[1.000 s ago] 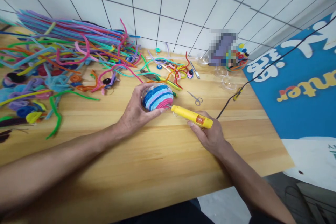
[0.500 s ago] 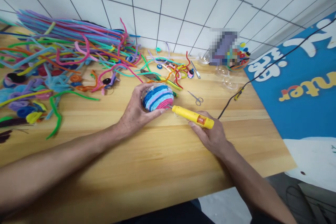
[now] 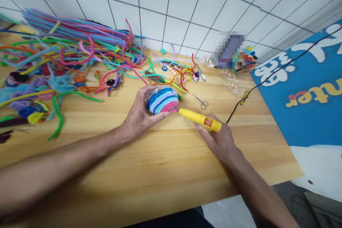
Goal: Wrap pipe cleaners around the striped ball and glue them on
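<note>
My left hand [image 3: 140, 112] is wrapped round a ball [image 3: 162, 100] covered in coiled pipe cleaners, striped dark blue, light blue and lilac with a pink patch at the lower right. Its thumb lies along the ball's lower edge. In my right hand [image 3: 217, 137] is a yellow hot glue gun [image 3: 199, 118], its handle mostly hidden by the fingers. The nozzle points left and reaches the pink patch; whether it touches cannot be told. A dark cord [image 3: 236, 105] runs from near my right hand up to the right.
Small scissors [image 3: 201, 102] and pliers [image 3: 155, 76] lie behind the ball. Loose pipe cleaners [image 3: 72, 94] and a long bundle of them [image 3: 74, 30] cover the table's left. Clear plastic domes [image 3: 236, 86] stand at the back right, by a blue lettered board [image 3: 301, 114].
The whole view has shifted slightly. The glue gun's nozzle sits a little farther right from the ball's pink patch. Both hands keep their holds.
</note>
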Available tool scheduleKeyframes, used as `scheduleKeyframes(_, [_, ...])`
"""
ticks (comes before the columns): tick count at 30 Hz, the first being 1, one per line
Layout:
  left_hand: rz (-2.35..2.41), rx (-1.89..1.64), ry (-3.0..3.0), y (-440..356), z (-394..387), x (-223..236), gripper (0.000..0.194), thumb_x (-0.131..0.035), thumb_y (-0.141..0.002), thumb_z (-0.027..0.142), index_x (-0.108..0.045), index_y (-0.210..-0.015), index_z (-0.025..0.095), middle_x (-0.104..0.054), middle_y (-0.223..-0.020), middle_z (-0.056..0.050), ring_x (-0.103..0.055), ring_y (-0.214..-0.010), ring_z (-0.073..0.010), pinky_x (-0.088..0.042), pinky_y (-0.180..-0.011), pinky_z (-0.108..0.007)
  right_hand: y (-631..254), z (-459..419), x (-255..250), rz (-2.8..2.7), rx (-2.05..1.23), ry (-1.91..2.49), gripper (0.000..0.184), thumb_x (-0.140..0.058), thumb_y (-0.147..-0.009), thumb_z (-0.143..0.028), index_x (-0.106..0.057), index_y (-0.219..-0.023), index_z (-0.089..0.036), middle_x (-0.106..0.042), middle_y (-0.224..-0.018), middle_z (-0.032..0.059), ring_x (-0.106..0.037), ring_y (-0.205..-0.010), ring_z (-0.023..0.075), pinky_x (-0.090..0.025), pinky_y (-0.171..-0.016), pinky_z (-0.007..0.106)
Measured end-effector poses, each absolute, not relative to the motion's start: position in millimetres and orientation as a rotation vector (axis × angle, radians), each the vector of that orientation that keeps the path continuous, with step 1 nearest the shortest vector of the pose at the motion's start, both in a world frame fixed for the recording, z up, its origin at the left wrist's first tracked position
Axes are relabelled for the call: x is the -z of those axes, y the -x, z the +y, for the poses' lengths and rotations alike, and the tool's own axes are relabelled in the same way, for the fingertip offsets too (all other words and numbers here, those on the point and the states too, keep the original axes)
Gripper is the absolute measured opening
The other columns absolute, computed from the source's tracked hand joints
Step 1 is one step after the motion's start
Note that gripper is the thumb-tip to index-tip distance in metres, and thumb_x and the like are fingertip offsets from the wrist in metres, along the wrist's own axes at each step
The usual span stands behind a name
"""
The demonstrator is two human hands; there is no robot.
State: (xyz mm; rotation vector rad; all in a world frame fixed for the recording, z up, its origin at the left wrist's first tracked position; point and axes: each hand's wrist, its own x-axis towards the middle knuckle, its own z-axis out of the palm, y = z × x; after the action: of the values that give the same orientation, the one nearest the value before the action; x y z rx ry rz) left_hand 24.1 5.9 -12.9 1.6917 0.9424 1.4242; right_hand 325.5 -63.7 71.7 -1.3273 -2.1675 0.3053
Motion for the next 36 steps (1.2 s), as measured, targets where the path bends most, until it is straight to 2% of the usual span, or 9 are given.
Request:
scheduleKeyframes(4, [0.936, -1.422, -1.679, -24.6, 6.7, 12.8, 0.092, -0.104, -0.088, 0.055, -0.049, -0.159, 0.034, -0.062, -0.164, -0.015, -0.069, -0.155, -0.036, -0.058, -0.135, -0.066, -323.9, -64.0, -69.5, -2.147, -0.312, 1.317, 0.017, -0.066, -0.114, -0.035, -0.078, -0.121, -0.024, -0.087, -0.101, 0.0087, -0.085, -0.084, 0.0253, -0.069, -0.073, 0.034])
scheduleKeyframes(11, [0.928, -1.416, -1.676, -24.1, 7.3, 13.6, 0.094, -0.104, -0.088, 0.054, -0.047, -0.16, 0.034, -0.061, -0.166, -0.016, -0.069, -0.153, -0.0366, -0.058, -0.135, -0.068, -323.8, -63.5, -65.4, -2.142, -0.301, 1.28, 0.017, -0.067, -0.113, -0.032, -0.077, -0.125, -0.025, -0.088, -0.103, 0.008, -0.086, -0.086, 0.0257, -0.071, -0.076, 0.035])
scheduleKeyframes(23, [0.94, -1.422, -1.696, -24.4, 6.1, 14.8, 0.092, -0.104, -0.089, 0.054, -0.048, -0.16, 0.034, -0.062, -0.164, -0.015, -0.069, -0.153, -0.0355, -0.059, -0.134, -0.066, -322.6, -63.3, -65.6, -2.137, -0.322, 1.28, 0.016, -0.067, -0.113, -0.033, -0.077, -0.122, -0.025, -0.086, -0.098, 0.0064, -0.083, -0.08, 0.0239, -0.067, -0.071, 0.033])
scheduleKeyframes(30, [0.935, -1.442, -1.725, -25.0, 4.9, 12.0, 0.094, -0.105, -0.088, 0.05, -0.048, -0.16, 0.034, -0.062, -0.165, -0.016, -0.069, -0.154, -0.036, -0.058, -0.135, -0.066, -329.7, -62.0, -70.5, -2.154, -0.358, 1.355, 0.016, -0.067, -0.114, -0.037, -0.076, -0.113, -0.024, -0.081, -0.087, 0.0045, -0.077, -0.071, 0.0224, -0.061, -0.065, 0.032])
scheduleKeyframes(36, [0.932, -1.429, -1.736, -24.5, 5.4, 11.7, 0.092, -0.104, -0.09, 0.049, -0.048, -0.162, 0.034, -0.061, -0.166, -0.016, -0.068, -0.155, -0.0358, -0.058, -0.135, -0.066, -323.0, -63.2, -68.5, -2.146, -0.347, 1.295, 0.013, -0.067, -0.114, -0.034, -0.076, -0.116, -0.025, -0.085, -0.095, 0.0055, -0.082, -0.078, 0.0227, -0.064, -0.069, 0.031])
